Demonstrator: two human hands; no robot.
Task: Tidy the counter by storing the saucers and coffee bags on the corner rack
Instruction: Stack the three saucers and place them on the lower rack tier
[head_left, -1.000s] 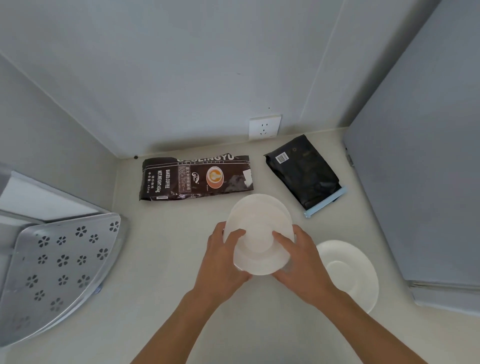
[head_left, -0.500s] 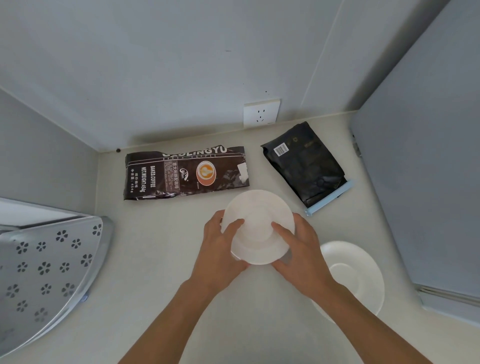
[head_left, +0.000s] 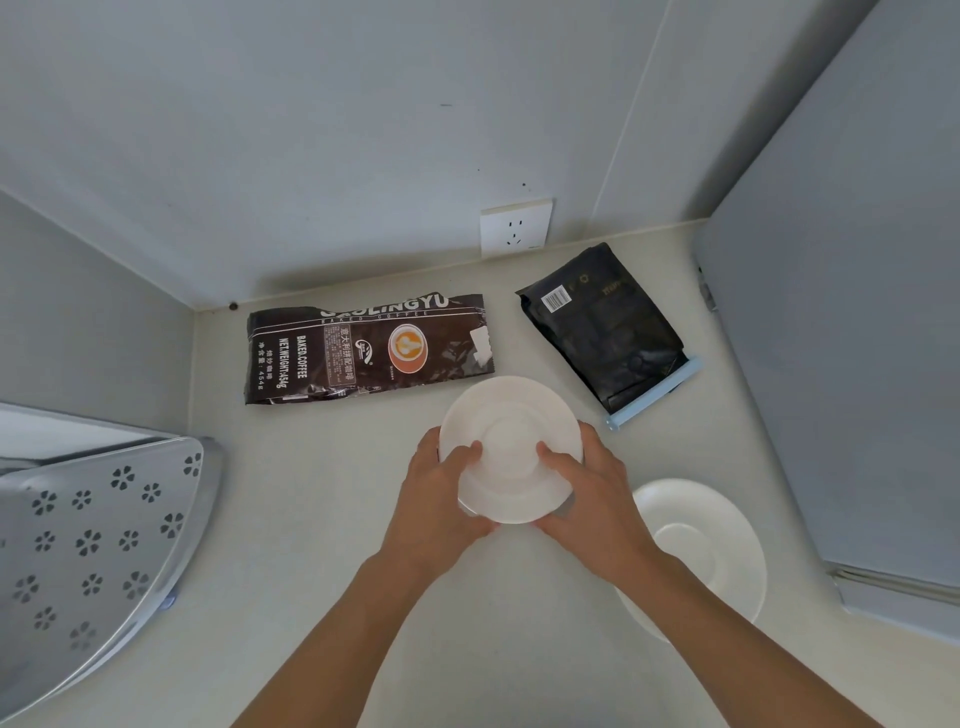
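**Saucer held in both hands over counter, rack off to the left**

Pale matte counter (head_left: 322, 519) is running into a corner of plain grey-white walls; a white wall socket (head_left: 516, 227) is sitting just above the back edge, and a flat grey panel (head_left: 852, 322) is closing off the right side.

Left hand (head_left: 441, 499) and right hand (head_left: 592, 493) are both gripping one round glossy white saucer (head_left: 511, 447) at opposite rims, thumbs lying on top, saucer tilted toward the camera. A raised ring is showing at its centre.

Second white saucer (head_left: 701, 540) is lying flat on the counter, just right of the right forearm, partly hidden by it.

Brown foil coffee bag (head_left: 363, 353) with white lettering and an orange cup logo is lying flat near the back wall. Black matte coffee bag (head_left: 602, 327) with a barcode label is lying to its right, angled, with a light-blue sealing clip (head_left: 657, 387) across its near end.

Corner rack (head_left: 88, 551) is sitting at far left: brushed metal, curved front, flower-shaped perforations. Nothing is showing on its visible shelf.
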